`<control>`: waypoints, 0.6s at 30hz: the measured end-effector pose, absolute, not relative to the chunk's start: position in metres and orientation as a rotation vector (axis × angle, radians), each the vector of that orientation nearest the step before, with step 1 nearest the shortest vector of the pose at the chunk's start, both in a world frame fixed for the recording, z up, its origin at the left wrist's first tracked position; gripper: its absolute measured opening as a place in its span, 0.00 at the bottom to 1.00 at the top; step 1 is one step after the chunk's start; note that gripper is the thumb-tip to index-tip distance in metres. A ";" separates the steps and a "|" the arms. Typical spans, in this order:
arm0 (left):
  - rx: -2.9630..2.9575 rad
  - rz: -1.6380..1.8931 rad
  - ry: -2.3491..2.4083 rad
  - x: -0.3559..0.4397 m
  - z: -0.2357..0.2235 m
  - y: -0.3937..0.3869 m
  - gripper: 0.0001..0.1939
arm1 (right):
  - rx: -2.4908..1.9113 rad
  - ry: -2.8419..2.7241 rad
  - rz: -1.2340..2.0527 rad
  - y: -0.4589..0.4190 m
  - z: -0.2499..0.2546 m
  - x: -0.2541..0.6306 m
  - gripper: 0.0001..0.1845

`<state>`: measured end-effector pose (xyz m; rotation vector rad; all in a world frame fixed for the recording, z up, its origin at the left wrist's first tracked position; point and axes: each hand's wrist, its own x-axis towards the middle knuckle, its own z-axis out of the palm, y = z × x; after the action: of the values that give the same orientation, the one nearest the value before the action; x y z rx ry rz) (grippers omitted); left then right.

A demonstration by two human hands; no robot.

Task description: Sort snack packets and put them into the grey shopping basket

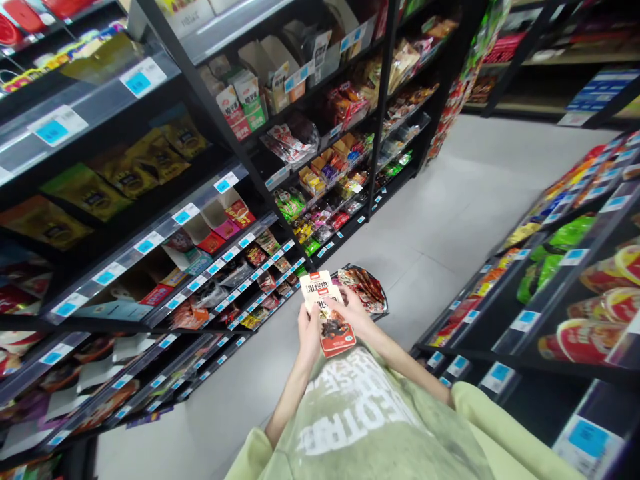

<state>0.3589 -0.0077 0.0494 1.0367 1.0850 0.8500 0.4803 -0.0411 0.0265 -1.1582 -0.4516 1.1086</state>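
Two overlapping snack packets (337, 339) are gripped by the fingers of the left hand (309, 325) and right hand (353, 311), before a green printed shirt (375, 420), in an aisle (425, 233) between stocked shelves (167, 230).

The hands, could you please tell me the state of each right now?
Left hand: closed on the overlapping packets.
Right hand: closed on the same packets.

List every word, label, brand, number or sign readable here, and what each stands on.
"EOTA", seemingly: part of larger white print on the green fabric shirt; the rest is distorted.
Two held white-and-red flat pouches: large dark characters, too blurred to read reliably.
White-and-blue rectangular shelf tags: too small to read.
Yellow plastic snack bags: too blurred to read.
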 end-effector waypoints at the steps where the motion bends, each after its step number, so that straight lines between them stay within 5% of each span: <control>1: 1.047 0.857 1.091 0.359 0.050 -0.007 0.21 | -1.156 -0.466 1.110 -0.041 0.026 0.480 0.24; 18: 0.980 0.950 1.117 0.354 0.052 -0.007 0.20 | -1.009 -0.267 1.102 -0.040 0.038 0.499 0.22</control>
<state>0.3543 -0.0070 0.0524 0.9796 1.1167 0.9497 0.4988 -0.0403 0.0382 -1.0086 -0.2668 1.1015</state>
